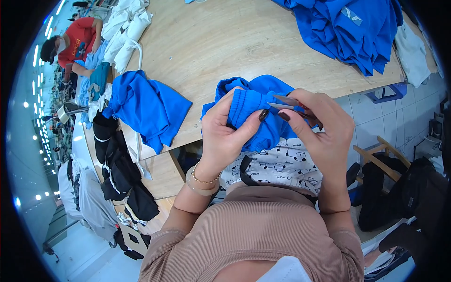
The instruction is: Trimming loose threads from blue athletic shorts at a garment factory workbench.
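Observation:
My left hand (229,129) grips a bright blue garment (253,101) by its gathered elastic band, thumb pressed on the cloth. Between the thumb and fingers of my right hand (324,122) is a pair of thread snips (283,102). Their two pointed blades are spread apart and lie against the blue fabric beside my left thumb. Part of the garment rests at the table's near edge, and the rest is bunched in front of me. My right fingers hide most of the snips' handles.
Left on the wooden table (211,42) lies another blue garment (145,105); a large blue pile (347,33) sits far right. White cloth (127,33) covers the far left. Black garments (124,174) hang at the left edge. A person in red (82,40) works beyond. A wooden stool (385,155) stands right.

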A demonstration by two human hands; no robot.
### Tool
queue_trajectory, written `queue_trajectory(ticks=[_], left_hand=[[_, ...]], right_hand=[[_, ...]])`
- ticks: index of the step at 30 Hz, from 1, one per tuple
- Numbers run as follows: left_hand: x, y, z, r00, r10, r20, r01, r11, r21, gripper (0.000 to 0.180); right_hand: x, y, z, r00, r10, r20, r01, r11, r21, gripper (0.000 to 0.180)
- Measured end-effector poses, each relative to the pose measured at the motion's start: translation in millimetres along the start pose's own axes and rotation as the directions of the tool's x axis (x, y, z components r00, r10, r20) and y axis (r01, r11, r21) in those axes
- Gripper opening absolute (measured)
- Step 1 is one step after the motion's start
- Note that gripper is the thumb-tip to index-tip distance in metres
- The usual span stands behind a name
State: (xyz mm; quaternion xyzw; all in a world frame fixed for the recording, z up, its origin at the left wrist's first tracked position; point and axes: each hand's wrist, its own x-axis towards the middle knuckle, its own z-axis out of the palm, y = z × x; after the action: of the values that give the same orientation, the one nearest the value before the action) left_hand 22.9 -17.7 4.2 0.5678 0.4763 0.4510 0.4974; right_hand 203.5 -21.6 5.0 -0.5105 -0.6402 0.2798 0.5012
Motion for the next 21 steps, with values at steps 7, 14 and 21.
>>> queue_trajectory(ticks=[7, 14, 21], left_hand=[[-0.8, -0.5, 1.0, 0.999, 0.042, -0.030, -0.041, 0.999, 0.009, 0.010], [-2.0, 1.2, 1.9, 0.997, 0.018, -0.072, -0.020, 0.999, -0.031, 0.011], [-1.3, 1.4, 1.1, 0.997, 0.032, -0.064, -0.036, 0.998, -0.049, 0.012]], right_hand=[[-0.6, -1.4, 2.7, 0.994, -0.105, -0.004, 0.104, 0.988, -0.110, 0.021], [-1.3, -1.3, 7.6, 0.994, -0.106, -0.029, 0.102, 0.990, -0.096, 0.021], [-0.8, -1.4, 7.0, 0.993, -0.118, -0.022, 0.114, 0.986, -0.119, 0.022]])
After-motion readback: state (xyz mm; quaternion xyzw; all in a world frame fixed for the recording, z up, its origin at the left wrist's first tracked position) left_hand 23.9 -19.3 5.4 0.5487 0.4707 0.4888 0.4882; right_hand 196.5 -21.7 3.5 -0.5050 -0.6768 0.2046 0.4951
